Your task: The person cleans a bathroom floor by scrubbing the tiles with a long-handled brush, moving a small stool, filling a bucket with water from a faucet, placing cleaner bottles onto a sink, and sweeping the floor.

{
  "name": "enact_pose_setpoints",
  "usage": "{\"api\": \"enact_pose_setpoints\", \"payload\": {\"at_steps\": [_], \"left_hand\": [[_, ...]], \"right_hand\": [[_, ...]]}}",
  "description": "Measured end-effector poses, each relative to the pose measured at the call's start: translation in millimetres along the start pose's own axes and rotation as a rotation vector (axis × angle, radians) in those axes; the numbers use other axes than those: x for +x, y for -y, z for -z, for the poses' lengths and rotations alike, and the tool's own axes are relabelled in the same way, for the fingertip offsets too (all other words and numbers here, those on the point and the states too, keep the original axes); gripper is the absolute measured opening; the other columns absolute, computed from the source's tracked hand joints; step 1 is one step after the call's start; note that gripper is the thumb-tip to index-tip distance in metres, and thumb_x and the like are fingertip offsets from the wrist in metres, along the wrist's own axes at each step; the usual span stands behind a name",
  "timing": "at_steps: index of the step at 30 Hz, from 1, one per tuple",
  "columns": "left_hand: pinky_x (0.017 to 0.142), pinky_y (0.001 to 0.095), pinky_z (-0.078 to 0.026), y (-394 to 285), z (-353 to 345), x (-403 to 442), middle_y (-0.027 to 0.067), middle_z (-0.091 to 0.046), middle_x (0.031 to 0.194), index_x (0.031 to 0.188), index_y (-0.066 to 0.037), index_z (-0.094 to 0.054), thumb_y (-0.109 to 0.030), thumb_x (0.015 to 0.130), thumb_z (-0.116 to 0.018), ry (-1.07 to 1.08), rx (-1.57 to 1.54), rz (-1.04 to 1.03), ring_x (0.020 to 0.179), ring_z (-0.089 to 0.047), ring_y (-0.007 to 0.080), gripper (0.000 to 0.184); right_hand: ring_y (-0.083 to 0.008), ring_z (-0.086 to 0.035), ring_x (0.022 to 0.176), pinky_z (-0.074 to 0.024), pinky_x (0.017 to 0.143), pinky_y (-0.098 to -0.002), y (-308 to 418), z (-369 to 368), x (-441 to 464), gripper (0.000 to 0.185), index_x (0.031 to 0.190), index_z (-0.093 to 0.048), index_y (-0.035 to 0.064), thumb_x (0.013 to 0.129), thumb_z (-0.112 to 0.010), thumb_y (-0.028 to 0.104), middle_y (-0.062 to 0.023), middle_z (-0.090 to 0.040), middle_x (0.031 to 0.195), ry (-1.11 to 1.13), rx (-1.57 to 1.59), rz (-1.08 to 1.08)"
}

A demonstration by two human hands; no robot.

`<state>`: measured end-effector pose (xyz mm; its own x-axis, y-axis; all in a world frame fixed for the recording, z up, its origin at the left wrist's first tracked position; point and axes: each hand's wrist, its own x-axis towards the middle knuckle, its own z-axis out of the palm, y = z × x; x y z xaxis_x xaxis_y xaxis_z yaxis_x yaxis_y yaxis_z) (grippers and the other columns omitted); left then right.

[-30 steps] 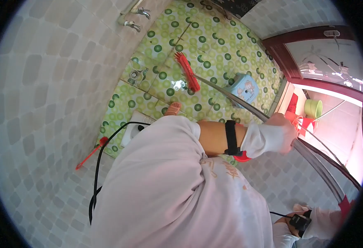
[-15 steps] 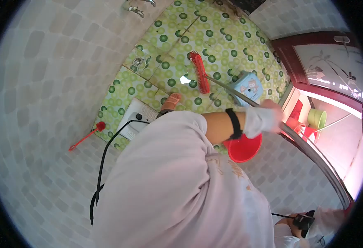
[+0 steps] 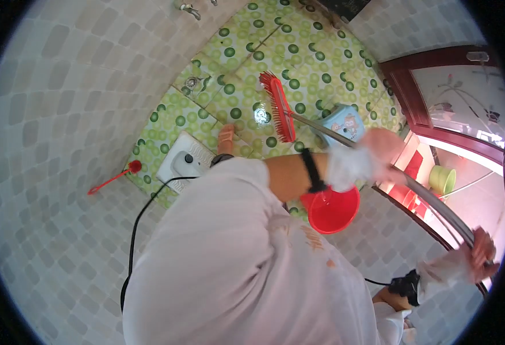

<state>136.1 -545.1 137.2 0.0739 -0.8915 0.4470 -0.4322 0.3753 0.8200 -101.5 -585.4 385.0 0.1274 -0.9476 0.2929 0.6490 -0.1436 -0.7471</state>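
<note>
A broom with a red bristled head (image 3: 282, 110) rests on the green-dotted floor, and its long metal handle (image 3: 436, 202) slants to the lower right. Slightly blurred, my left hand (image 3: 383, 150) is closed round the middle of that handle, beyond the blue stool. Near the handle's upper end, at the right edge, my right hand (image 3: 481, 254) has its fingers wrapped round it. White sleeve cuffs cover both wrists, and dark straps sit on both forearms.
A blue stool (image 3: 343, 124) stands beside the handle. A red bucket (image 3: 336, 213) is below my left forearm. White squat toilet (image 3: 177, 163), red toilet brush (image 3: 114, 177) and floor drain (image 3: 192, 83) lie left. A green bucket (image 3: 442, 179) is beyond the doorway.
The broom head has shifted right and slightly down in view. My right hand has risen into clearer view on the handle. More of the red bucket shows than a second ago.
</note>
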Motion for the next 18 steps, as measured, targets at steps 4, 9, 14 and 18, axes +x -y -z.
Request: {"api": "enact_pose_setpoints", "payload": {"at_steps": [4, 9, 14, 18], "left_hand": [[0.056, 0.0328, -0.046, 123.0, 51.7, -101.8, 0.0086, -0.060, 0.069, 0.081, -0.005, -0.061, -0.021, 0.079, -0.063, -0.200, -0.093, 0.652, 0.061, -0.057, 0.0203, 0.016], [0.067, 0.0389, -0.049, 275.4, 126.4, -208.4, 0.0194, -0.064, 0.073, 0.079, 0.000, -0.065, -0.028, 0.070, -0.068, -0.151, 0.068, 1.350, 0.073, -0.064, 0.0318, 0.030], [0.078, 0.0373, -0.047, 336.2, 150.9, -213.0, 0.0213, -0.064, 0.096, 0.104, 0.002, -0.058, -0.032, 0.068, -0.070, -0.141, 0.065, 1.342, 0.091, -0.062, 0.0329, 0.051], [0.057, 0.0300, -0.049, 350.1, 160.2, -198.0, 0.0142, -0.063, 0.087, 0.127, -0.004, -0.042, -0.011, 0.074, -0.071, -0.344, -0.435, 1.367, 0.069, -0.061, 0.0195, 0.060]], "right_hand": [[-0.0103, -0.035, 0.043, -0.0339, 0.045, -0.0259, 89.8, -18.1, 11.7, 0.027, 0.065, -0.050, 0.0119, 0.080, -0.062, 0.031, 0.0027, -0.039, 0.049, 0.171, -0.238, 0.051], [-0.0057, -0.044, 0.038, -0.0405, 0.038, -0.0212, 110.9, -90.2, 11.8, 0.025, 0.068, -0.062, 0.0144, 0.076, -0.068, 0.038, 0.0065, -0.045, 0.043, 0.207, -0.442, 0.134], [-0.0060, -0.045, 0.037, -0.0408, 0.037, -0.0203, 48.0, -156.2, 3.3, 0.027, 0.064, -0.061, 0.0146, 0.075, -0.069, 0.038, 0.0057, -0.046, 0.043, 0.025, -0.411, 0.225], [-0.0060, -0.045, 0.037, -0.0404, 0.036, -0.0200, -30.4, -186.4, 4.7, 0.027, 0.064, -0.060, 0.0147, 0.075, -0.069, 0.038, 0.0057, -0.045, 0.042, 0.061, -0.398, 0.152]]}}
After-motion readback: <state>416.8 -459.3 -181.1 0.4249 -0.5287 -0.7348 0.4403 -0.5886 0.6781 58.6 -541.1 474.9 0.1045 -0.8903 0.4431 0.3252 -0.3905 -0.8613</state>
